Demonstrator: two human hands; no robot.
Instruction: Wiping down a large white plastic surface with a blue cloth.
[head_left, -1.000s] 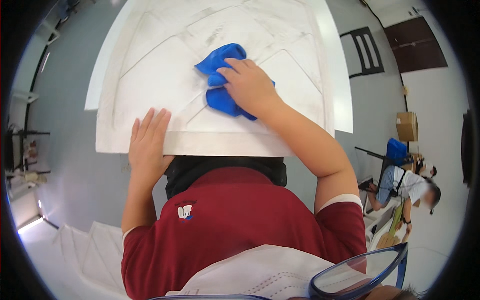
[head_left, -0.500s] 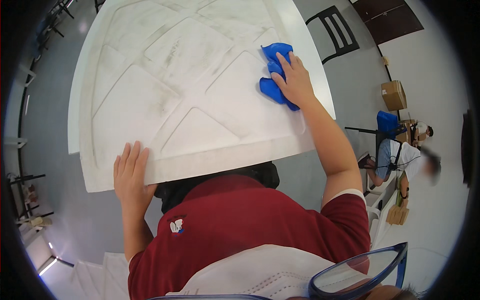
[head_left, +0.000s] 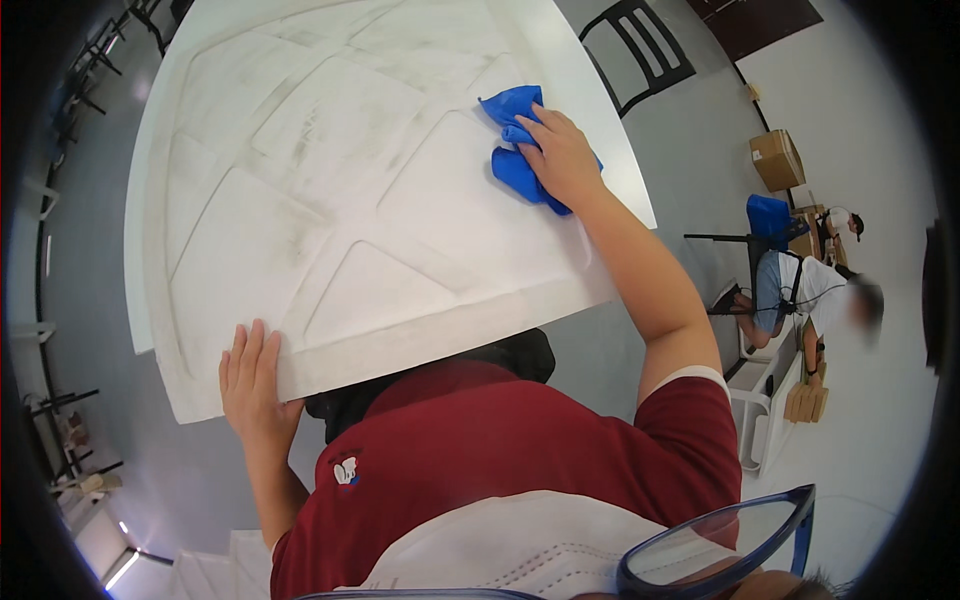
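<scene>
A large white moulded panel [head_left: 410, 225] with raised triangular shapes and grey smudges lies before me on a white table [head_left: 137, 250], its near edge overhanging toward my body. On the panel's right side, my right hand [head_left: 562, 158] is closed on a crumpled blue cloth [head_left: 518, 175], pressing it to the surface. Part of the cloth is hidden under the palm. My left hand [head_left: 252, 378] rests at the near left edge, its fingers stretched flat on top and the thumb just off the rim.
Beyond the table's right side stands a black slatted chair [head_left: 640, 55]. Farther right are a cardboard box [head_left: 777, 160], a blue bin-like object [head_left: 768, 217] and a seated person in a white top [head_left: 820, 290] beside brown blocks [head_left: 805, 402]. More furniture lines the left wall.
The whole view has shifted and turned slightly, so the panel appears lower and farther left. Against the panel, both hands and the cloth stay in nearly the same places.
</scene>
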